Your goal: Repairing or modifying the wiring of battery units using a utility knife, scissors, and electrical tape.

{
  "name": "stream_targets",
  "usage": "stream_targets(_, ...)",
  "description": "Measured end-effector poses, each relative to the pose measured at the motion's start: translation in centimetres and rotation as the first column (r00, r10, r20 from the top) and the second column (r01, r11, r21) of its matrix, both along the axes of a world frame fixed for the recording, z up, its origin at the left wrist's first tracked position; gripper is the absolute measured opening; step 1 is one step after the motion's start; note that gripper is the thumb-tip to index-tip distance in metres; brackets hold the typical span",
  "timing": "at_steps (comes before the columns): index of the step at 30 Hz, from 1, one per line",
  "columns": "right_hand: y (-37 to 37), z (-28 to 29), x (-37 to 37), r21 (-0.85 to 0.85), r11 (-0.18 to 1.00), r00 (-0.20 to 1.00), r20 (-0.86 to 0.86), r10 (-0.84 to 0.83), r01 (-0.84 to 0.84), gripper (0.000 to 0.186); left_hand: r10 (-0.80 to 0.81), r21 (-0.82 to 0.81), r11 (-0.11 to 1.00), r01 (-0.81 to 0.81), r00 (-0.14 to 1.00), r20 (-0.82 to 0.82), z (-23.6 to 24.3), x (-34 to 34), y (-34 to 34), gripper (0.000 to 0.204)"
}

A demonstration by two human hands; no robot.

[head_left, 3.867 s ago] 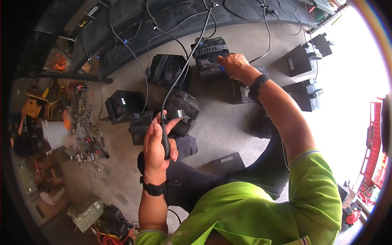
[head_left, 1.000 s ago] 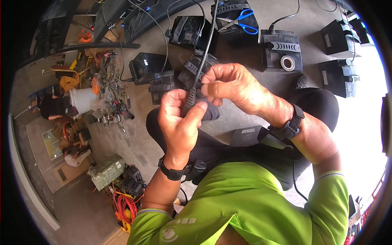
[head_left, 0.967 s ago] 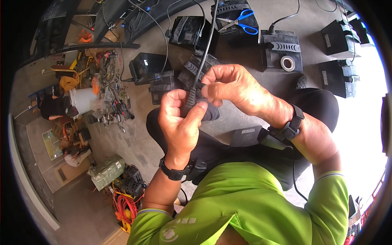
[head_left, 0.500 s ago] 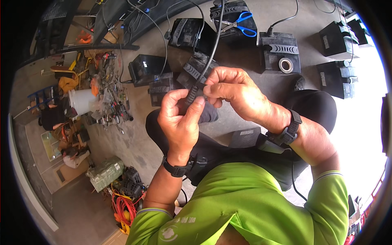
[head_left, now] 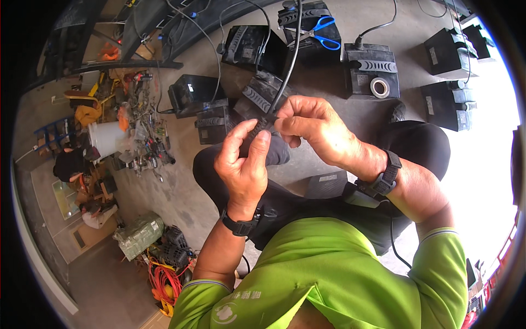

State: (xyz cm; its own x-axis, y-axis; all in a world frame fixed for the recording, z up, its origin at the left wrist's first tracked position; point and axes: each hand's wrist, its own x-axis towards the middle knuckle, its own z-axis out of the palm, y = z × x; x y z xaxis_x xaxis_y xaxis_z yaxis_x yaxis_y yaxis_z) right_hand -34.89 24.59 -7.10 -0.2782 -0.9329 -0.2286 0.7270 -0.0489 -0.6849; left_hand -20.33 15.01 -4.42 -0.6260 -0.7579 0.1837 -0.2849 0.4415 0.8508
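A black cable (head_left: 289,71) hangs down from the upper edge to a dark ribbed sleeve (head_left: 258,128) at its lower end. My left hand (head_left: 242,164) holds that sleeve between thumb and fingers. Right beside it, my right hand (head_left: 320,130) is closed in a pinch against the cable just above the ribs. A small dark bit shows at its fingertips, too small to name. Below and around the hands are my dark-trousered knees and several black box-shaped units with ribbed grey handles, one of them (head_left: 257,96) just behind the cable.
Blue-handled scissors (head_left: 323,34) lie on one black box at the back. A roll of tape (head_left: 379,87) rests on another box (head_left: 370,64). Tools and parts clutter the floor at left near a white bucket (head_left: 108,137). Two people work farther left. A coiled orange hose (head_left: 164,279) lies lower left.
My left index finger has straightened somewhat along the ribbed sleeve, and the right hand has dropped slightly, still pinching. The whole view has shifted a little.
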Motion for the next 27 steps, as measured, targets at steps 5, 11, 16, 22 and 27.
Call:
stream_targets(5,0.3,0.0,0.7,0.018,1.0,0.999,0.035,0.02,-0.02,0.009,-0.174,-0.474,0.858,0.198,0.98,0.095,-0.1,-0.4,-1.1,0.023)
stream_targets(11,0.6,-0.3,0.9,0.047,0.998,0.998,0.042,0.04,-0.042,0.011,-0.144,-0.327,0.935,0.136,0.99,-0.001,-1.0,-0.1,-0.4,0.027)
stream_targets(16,0.7,-0.5,0.7,0.034,0.999,0.998,0.054,0.027,-0.029,0.01,-0.063,0.131,0.988,0.084,0.986,-0.152,-0.7,0.0,0.2,0.024)
stream_targets(22,0.8,-0.8,0.5,0.034,0.999,0.999,0.013,0.035,-0.036,0.011,-0.055,0.276,0.958,0.078,0.994,-0.09,-0.4,0.7,0.2,0.025)
stream_targets(27,1.0,-0.5,0.2,0.061,0.997,0.997,-0.055,0.057,-0.053,0.012,-0.019,0.413,0.909,0.061,0.994,-0.107,0.3,0.3,0.5,0.023)
